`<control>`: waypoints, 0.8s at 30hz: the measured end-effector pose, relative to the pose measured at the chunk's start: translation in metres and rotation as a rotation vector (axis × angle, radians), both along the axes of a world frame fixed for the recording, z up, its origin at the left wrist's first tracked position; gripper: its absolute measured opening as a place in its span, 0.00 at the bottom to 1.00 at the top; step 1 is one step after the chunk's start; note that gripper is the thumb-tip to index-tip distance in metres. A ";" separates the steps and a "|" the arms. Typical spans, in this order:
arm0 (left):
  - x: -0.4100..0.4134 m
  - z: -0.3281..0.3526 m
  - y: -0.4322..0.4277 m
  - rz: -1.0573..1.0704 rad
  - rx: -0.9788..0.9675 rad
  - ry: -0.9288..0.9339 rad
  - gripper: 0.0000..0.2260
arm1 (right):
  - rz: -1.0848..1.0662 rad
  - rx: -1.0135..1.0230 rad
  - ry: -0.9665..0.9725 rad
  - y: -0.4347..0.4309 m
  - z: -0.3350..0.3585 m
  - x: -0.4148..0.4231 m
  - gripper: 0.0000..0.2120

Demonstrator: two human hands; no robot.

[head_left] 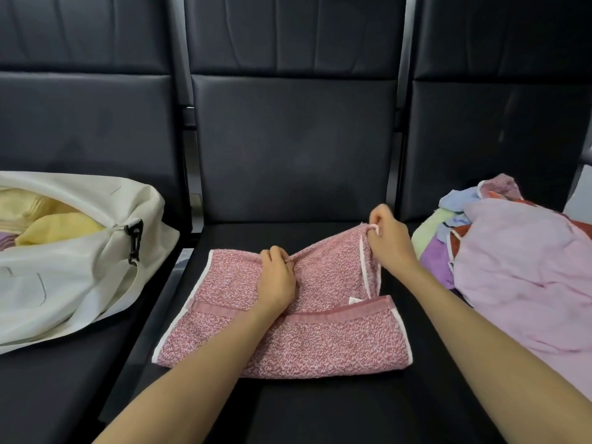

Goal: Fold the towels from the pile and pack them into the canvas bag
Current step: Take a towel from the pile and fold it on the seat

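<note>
A speckled pink towel [288, 344] with white edging lies partly folded on the middle black seat. My left hand [277, 277] pinches its far edge near the centre. My right hand [389, 240] grips the far right corner and holds it lifted off the seat. The cream canvas bag [73, 277] lies open on the left seat, with yellow folded towels [51, 225] and a bit of purple cloth inside. The pile of unfolded towels [519, 267] sits on the right seat, a pale lilac one on top.
Three black padded seats [294, 155] with upright backrests stand side by side, with metal gaps between them. A black buckle [134, 241] hangs on the bag's end. Blue, green, red and purple cloths show in the pile.
</note>
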State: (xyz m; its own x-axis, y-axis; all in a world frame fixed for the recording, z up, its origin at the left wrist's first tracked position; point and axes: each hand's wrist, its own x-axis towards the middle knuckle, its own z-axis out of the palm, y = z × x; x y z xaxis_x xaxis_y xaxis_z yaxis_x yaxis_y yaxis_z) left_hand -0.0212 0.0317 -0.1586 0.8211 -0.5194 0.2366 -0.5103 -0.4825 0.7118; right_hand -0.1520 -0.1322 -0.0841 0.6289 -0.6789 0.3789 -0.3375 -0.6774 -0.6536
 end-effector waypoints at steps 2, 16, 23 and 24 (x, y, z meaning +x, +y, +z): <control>-0.002 -0.001 0.003 -0.035 0.012 -0.062 0.11 | -0.105 -0.010 0.138 -0.011 -0.016 -0.002 0.03; -0.046 0.023 0.026 -0.658 0.745 -0.258 0.23 | 0.071 0.084 0.490 0.023 -0.035 -0.029 0.13; -0.041 0.008 0.030 -0.567 0.778 -0.199 0.27 | -0.248 -0.240 0.905 0.024 -0.043 -0.036 0.19; -0.042 0.007 0.030 -0.577 0.773 -0.187 0.27 | -0.228 -0.252 0.786 0.024 -0.045 -0.037 0.18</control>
State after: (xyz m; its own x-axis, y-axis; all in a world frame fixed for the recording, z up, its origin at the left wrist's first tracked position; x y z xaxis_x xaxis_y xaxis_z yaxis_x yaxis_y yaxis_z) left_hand -0.0633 0.0612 -0.1512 0.3767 -0.8955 -0.2369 -0.8865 -0.4227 0.1883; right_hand -0.1891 -0.1081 -0.1296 0.6305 -0.7748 0.0469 -0.7752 -0.6316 -0.0114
